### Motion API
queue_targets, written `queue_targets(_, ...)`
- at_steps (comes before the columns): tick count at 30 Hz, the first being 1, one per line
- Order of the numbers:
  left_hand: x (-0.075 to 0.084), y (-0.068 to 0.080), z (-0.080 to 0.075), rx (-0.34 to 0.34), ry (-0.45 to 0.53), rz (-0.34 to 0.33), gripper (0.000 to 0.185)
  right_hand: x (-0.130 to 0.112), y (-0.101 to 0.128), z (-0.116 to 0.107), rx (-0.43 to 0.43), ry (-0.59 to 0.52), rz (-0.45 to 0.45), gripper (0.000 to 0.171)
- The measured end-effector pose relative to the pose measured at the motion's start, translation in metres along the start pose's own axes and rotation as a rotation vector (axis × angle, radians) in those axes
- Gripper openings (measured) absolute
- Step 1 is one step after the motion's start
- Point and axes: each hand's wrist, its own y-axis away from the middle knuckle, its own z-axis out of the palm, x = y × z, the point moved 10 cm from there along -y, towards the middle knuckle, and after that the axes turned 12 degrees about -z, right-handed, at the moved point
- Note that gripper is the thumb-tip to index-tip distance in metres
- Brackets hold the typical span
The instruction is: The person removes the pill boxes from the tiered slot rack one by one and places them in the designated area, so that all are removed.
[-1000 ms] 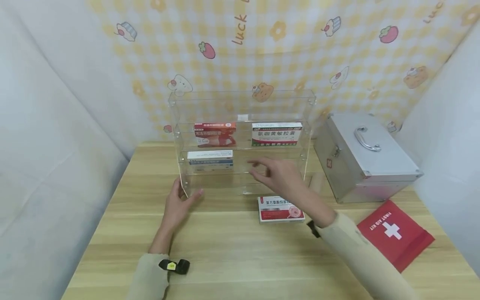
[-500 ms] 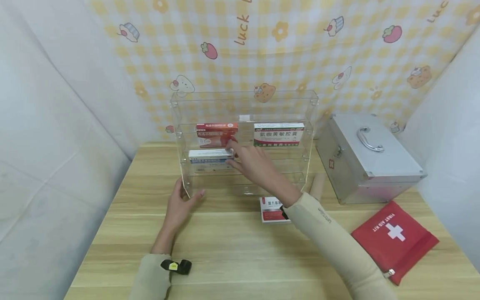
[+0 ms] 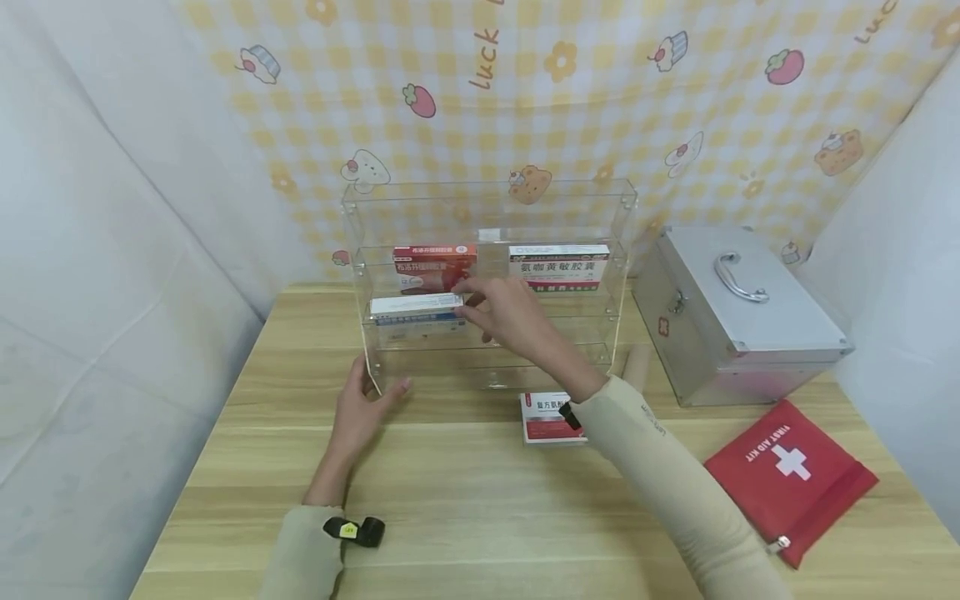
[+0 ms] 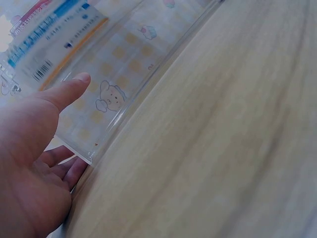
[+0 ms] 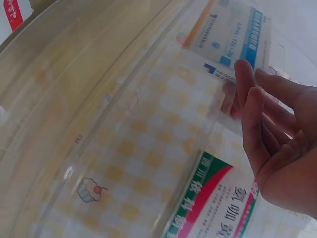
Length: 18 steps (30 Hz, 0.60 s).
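At right hand's (image 3: 504, 315) fingertips — blue-white box (image 3: 415, 310)

The clear shelf unit (image 3: 487, 208) stands at the back of the counter (image 3: 450, 517). Three medicine boxes sit inside it, two above (image 3: 433, 260) (image 3: 558, 265), one lower left (image 3: 415, 310). Another box (image 3: 542, 414) lies in front; the metal case (image 3: 738, 321) stands right, the pouch (image 3: 787, 475) before it.
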Motion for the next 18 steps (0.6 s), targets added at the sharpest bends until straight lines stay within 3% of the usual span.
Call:
queue_targets(5, -0.001, -0.001, 0.000, -0.011, -0.007, -0.006, 0.094, -0.010, 0.005, -0.024, 0.097, 0.026, -0.060, 0.032)
queue_targets(18, 0.003, 0.000, 0.000, -0.001, -0.015, 0.013, 0.092, -0.026, 0.010, -0.054, 0.176, 0.101, -0.131, 0.030)
